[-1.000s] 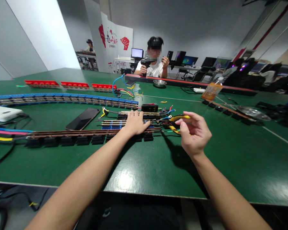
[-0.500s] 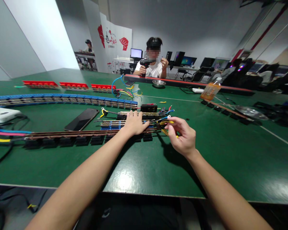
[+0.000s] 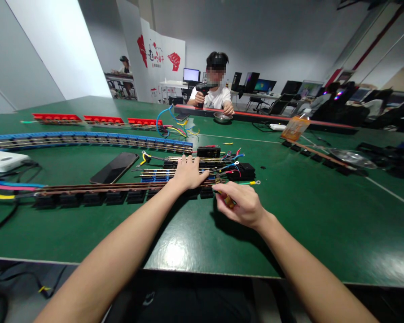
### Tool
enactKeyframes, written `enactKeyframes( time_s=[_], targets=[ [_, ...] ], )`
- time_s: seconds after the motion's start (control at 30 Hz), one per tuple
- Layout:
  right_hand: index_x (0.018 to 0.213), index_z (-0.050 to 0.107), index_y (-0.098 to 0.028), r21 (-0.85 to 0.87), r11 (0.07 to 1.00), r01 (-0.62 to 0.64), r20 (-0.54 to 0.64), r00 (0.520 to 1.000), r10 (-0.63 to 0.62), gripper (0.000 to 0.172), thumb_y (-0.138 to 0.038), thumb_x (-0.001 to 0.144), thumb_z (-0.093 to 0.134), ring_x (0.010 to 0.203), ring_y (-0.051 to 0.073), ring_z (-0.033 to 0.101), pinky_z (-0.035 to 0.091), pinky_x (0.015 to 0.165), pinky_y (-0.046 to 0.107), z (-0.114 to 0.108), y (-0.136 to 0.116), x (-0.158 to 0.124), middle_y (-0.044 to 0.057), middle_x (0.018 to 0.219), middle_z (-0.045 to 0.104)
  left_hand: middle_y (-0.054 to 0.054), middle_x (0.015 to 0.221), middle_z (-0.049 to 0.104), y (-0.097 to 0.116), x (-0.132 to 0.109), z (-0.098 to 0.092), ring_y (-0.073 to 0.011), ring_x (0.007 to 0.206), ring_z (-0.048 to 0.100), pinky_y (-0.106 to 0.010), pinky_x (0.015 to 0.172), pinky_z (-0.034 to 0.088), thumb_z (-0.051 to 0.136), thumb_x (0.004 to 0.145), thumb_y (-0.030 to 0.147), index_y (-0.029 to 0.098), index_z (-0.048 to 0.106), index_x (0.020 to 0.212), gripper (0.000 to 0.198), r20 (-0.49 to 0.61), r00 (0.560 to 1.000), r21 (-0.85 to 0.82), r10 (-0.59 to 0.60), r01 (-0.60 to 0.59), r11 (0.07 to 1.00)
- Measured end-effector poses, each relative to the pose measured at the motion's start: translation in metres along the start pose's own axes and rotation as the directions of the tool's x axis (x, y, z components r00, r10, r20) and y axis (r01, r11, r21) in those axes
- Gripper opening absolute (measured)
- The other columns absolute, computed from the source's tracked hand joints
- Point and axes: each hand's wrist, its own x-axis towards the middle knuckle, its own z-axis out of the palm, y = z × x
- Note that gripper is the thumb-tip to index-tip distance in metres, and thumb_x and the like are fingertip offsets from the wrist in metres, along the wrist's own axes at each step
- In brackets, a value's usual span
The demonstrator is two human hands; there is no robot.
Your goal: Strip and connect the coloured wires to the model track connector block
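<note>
My left hand [image 3: 189, 172] lies flat with fingers spread over the strips of metal bars in black and blue holders, pressing on them. My right hand [image 3: 239, 202] is closed around yellow-handled pliers [image 3: 229, 202]. Their dark jaws are at the right end of the brown bar strip [image 3: 114, 187], partly hidden by my fingers. Close by are a green wire [image 3: 245, 183] with a ring terminal, red and blue wires, and a black block [image 3: 244, 171]. The blue-holder strip [image 3: 158, 175] runs under my left hand.
A phone [image 3: 116, 168] lies left of my hand, behind the brown strip. Further back are a long blue strip [image 3: 87, 141] and red holders [image 3: 103, 120]. Across the table a person holds a power drill [image 3: 205, 86] and reaches into a metal bowl [image 3: 223, 117]. An orange bottle [image 3: 295, 126] stands right.
My right hand has moved left and toward me with the pliers, turning them down beside the brown strip's end. My left hand stays put. The other person's hand has lowered to the bowl.
</note>
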Motion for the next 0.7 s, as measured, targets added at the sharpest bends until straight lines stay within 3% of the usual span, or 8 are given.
enactKeyframes(
  time_s=[0.2,0.33,0.43,0.57,0.7],
  targets=[
    [0.114,0.056,-0.018,-0.061,0.997,0.039,0.087,0.996,-0.034,0.023,-0.021,0.091,0.058,0.058,0.011,0.062,0.048,0.053,0.022,0.001,-0.001,-0.002,0.001,0.075,0.068,-0.023,0.143,0.051,0.0,0.0,0.001,-0.0411,0.138,0.041,-0.051,0.114,0.03,0.037,0.096,0.059,0.008,0.046,0.143,0.071,0.003,1.0,0.001,-0.005,0.005,1.0],
    [0.122,0.053,-0.017,-0.06,0.998,-0.018,0.231,0.972,0.032,0.038,-0.034,0.09,0.063,0.071,0.015,0.07,0.053,0.06,0.025,-0.005,0.004,-0.003,0.006,0.094,0.073,-0.024,0.144,0.05,-0.001,0.0,0.002,-0.0421,0.139,0.04,-0.052,0.114,0.03,0.038,0.096,0.059,0.007,0.045,0.144,0.071,0.0,1.0,-0.013,-0.002,0.002,1.0],
    [0.126,0.051,-0.02,-0.064,0.996,-0.061,0.337,0.938,0.079,0.043,-0.03,0.086,0.065,0.073,0.015,0.071,0.052,0.061,0.024,-0.007,0.008,-0.005,0.005,0.1,0.074,-0.024,0.144,0.05,-0.001,0.001,0.002,-0.0415,0.139,0.04,-0.052,0.114,0.03,0.038,0.096,0.059,0.008,0.045,0.144,0.071,0.002,1.0,-0.018,-0.007,0.007,1.0],
    [0.123,0.048,-0.02,-0.055,0.988,-0.142,0.273,0.95,0.152,0.043,-0.019,0.082,0.059,0.063,0.013,0.069,0.051,0.057,0.023,-0.005,0.01,-0.008,0.003,0.092,0.075,-0.022,0.143,0.051,-0.001,0.001,0.003,-0.0404,0.139,0.041,-0.051,0.115,0.029,0.038,0.095,0.06,0.01,0.047,0.142,0.069,-0.006,1.0,-0.014,-0.009,0.009,1.0],
    [0.123,0.043,-0.021,-0.034,0.948,-0.318,0.13,0.939,0.319,0.045,-0.012,0.08,0.053,0.059,0.012,0.069,0.052,0.056,0.021,-0.005,0.01,-0.009,0.002,0.09,0.075,-0.024,0.144,0.05,-0.001,0.001,0.003,-0.0422,0.139,0.04,-0.052,0.114,0.029,0.039,0.095,0.059,0.008,0.046,0.143,0.071,-0.003,1.0,-0.017,-0.005,0.005,1.0]
  ],
)
